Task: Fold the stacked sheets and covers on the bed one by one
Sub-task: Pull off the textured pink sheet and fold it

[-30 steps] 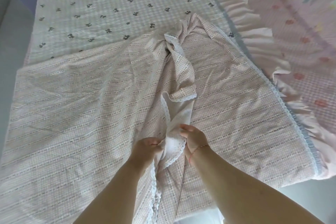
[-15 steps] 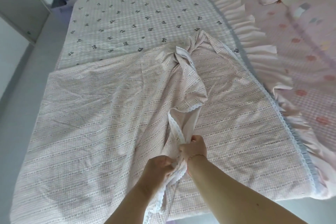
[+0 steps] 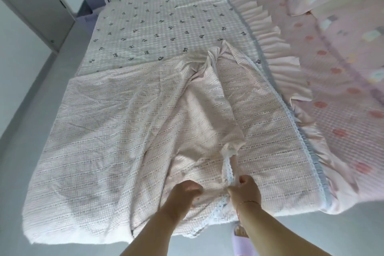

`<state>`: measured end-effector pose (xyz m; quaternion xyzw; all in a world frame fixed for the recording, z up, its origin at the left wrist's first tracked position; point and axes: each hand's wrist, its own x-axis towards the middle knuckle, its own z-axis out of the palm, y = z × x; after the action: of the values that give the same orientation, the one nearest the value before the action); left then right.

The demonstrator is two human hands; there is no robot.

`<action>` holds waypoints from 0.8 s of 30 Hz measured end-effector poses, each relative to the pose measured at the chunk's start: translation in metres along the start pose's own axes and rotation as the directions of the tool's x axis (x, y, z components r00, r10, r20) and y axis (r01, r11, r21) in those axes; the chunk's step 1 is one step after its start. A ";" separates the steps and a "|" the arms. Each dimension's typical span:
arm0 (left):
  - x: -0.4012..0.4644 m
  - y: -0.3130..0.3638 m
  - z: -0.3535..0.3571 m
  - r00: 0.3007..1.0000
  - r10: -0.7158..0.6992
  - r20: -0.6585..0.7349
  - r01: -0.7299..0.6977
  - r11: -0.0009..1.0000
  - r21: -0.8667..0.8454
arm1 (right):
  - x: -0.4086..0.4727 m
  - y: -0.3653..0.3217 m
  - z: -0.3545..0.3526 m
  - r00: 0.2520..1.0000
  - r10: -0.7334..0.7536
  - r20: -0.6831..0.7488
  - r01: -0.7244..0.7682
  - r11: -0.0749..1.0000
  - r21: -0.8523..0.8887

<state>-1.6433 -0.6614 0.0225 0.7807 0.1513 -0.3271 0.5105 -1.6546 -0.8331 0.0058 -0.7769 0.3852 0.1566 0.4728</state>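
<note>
At six o'clock, nearest the viewer, the left hand (image 3: 187, 190) and the right hand (image 3: 246, 190) sit close together on the near part of the pink checked cloth sheet with white lace edging (image 3: 124, 131). The right hand's fingers (image 3: 243, 180) are curled round the lace-trimmed edge, pinching it. The left hand's fingers look bunched into the cloth beside it, though blur leaves that grip less sure. Holding the same edge side by side suggests the person means to run the hands apart along it and find the corners, so the sheet can be opened flat before a fold.

Toward twelve o'clock from the hands a raised ridge of gathered cloth runs up the middle, where the sheet is drawn toward the grip. The sheet lies on top of the stack, covering the near half of the bed.

Beyond it, at twelve o'clock, lies a pale checked cover printed with small dark bows (image 3: 162, 25), waiting its turn. At two o'clock a pink frilled bedspread (image 3: 332, 68) lies beneath.
</note>
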 end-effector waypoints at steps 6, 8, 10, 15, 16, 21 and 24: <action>-0.039 -0.018 0.025 0.994 0.008 0.112 -0.005 1.000 -0.031 | -0.007 0.048 -0.067 0.993 -0.001 -0.117 -0.001 1.000 -0.021; -0.052 -0.030 0.025 0.989 0.010 0.147 -0.007 1.000 -0.015 | -0.007 0.074 -0.092 0.985 0.047 -0.168 -0.050 0.999 -0.012; -0.063 -0.047 0.026 0.986 0.006 0.167 -0.010 1.000 0.020 | -0.010 0.107 -0.114 0.965 0.113 -0.235 -0.120 0.993 -0.015; -0.066 -0.067 0.028 0.986 -0.017 0.167 -0.001 0.995 0.102 | -0.019 0.163 -0.128 0.948 0.201 -0.246 -0.226 0.971 -0.080; -0.063 -0.067 0.029 0.986 -0.010 0.166 -0.009 0.994 0.111 | -0.019 0.164 -0.126 0.957 0.194 -0.214 -0.218 0.972 -0.092; -0.046 -0.047 0.049 0.974 0.038 0.221 -0.074 0.985 0.156 | -0.006 0.156 -0.116 0.978 0.210 0.013 -0.203 0.955 -0.215; -0.031 -0.025 0.065 0.968 0.070 0.241 -0.117 0.975 0.188 | -0.001 0.141 -0.117 0.971 0.220 0.094 -0.206 0.968 -0.145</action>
<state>-1.7037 -0.7055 0.0092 0.7908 0.0196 -0.4052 0.4584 -1.7749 -0.9691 -0.0217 -0.7512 0.4285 0.2745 0.4203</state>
